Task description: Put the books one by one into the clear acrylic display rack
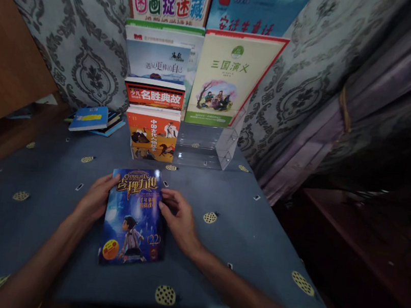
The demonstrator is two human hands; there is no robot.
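A blue paperback book [137, 216], its cover showing a running child, gold lettering and the number 22, is between my two hands over the table. My left hand [96, 198] grips its left edge, with the thumb at the upper left corner. On the opposite side my right hand [178, 219] holds the right edge, thumb near the cover and fingers partly behind it. Just beyond the book stands a clear acrylic book rack [226, 144]. An orange book [156, 136] sits in its lowest left slot.
Higher in the rack are a red book [154, 96], a pale blue book [156, 62], a cream book [236, 76] and others. Several books [90, 119] lie stacked at the back left. A patterned curtain [94, 19] hangs behind the blue tablecloth [222, 249].
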